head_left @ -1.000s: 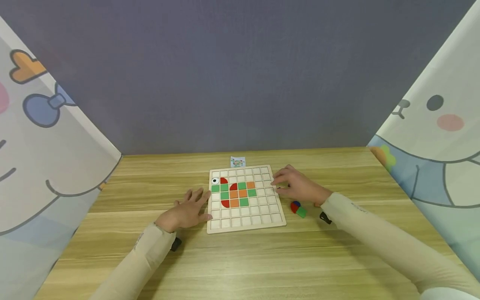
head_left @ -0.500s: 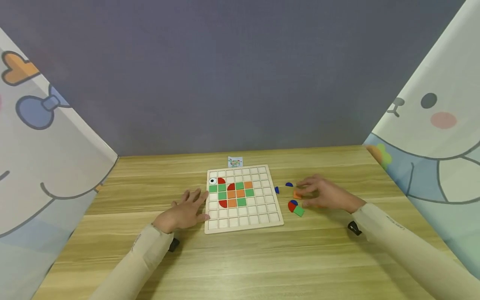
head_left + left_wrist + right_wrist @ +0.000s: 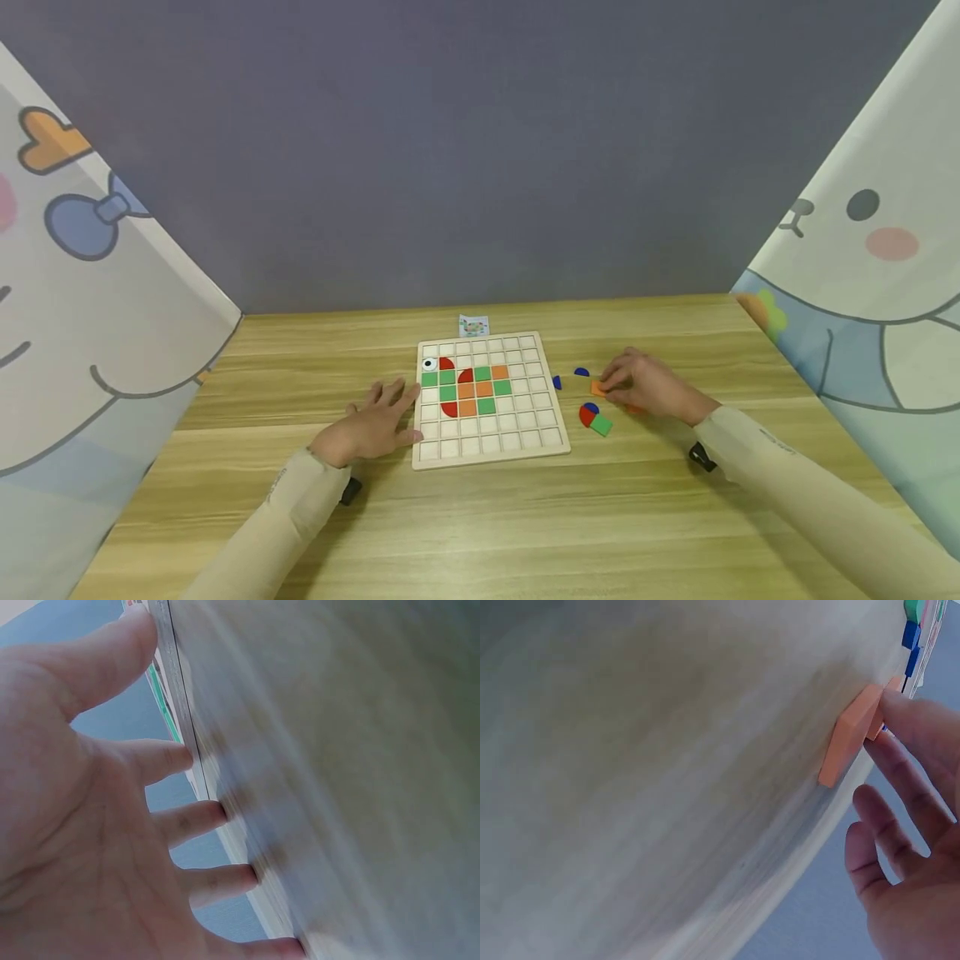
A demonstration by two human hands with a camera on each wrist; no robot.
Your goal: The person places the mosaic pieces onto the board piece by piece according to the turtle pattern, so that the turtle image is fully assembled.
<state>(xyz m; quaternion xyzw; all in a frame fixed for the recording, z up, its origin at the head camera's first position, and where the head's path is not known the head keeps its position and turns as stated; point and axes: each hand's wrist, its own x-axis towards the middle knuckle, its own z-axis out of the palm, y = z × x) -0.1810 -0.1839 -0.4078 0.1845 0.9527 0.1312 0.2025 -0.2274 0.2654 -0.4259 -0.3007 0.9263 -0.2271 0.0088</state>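
A pale wooden grid board (image 3: 525,442) lies on the table, bearing green, orange and red tiles and a round eye tile (image 3: 429,364). My left hand (image 3: 367,429) rests at the board's left edge, fingers spread, with thumb and fingertips touching the edge or table. To the right of the board, my right hand (image 3: 648,385) pinches an orange square tile (image 3: 597,388) between thumb and index finger. Another orange tile (image 3: 847,739) lies beside these fingers in the right wrist view; in the head view the hand mostly covers it.
Near the board's right side lie a green square tile (image 3: 602,425), a red quarter-round tile (image 3: 586,416) and several blue half-round tiles (image 3: 582,372). A small picture card (image 3: 474,326) sits behind the board. A grey panel (image 3: 480,167) stands at the table's back.
My right hand has moved right, from the board's right edge to the loose tiles, and its thumb and index finger have closed on an orange tile. The left hand stays at the board.
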